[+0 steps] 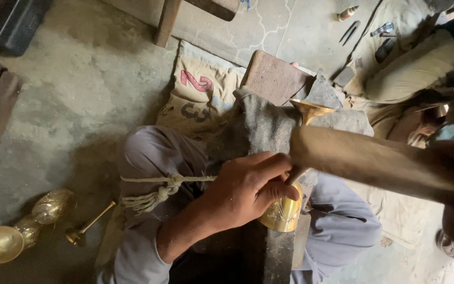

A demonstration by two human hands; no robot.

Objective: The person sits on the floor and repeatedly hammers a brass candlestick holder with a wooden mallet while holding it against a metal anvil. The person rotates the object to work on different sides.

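My left hand (248,189) is closed around a brass goblet (284,214) that lies on its side on a dark iron bar (277,257) across my lap. The goblet's stem runs up past my fingers to its flared foot (311,110). My right arm comes in blurred from the right. My right hand (301,150) meets the left fingers at the stem, and its grip is hidden. A grey cloth (261,126) pads the bar under the goblet.
Several finished brass cups (6,242) and a loose brass stem (88,226) lie on the concrete floor at lower left. A brick block (274,79) and a printed sack (198,94) are ahead. Small tools (350,29) lie at top right, a black case (17,23) at top left.
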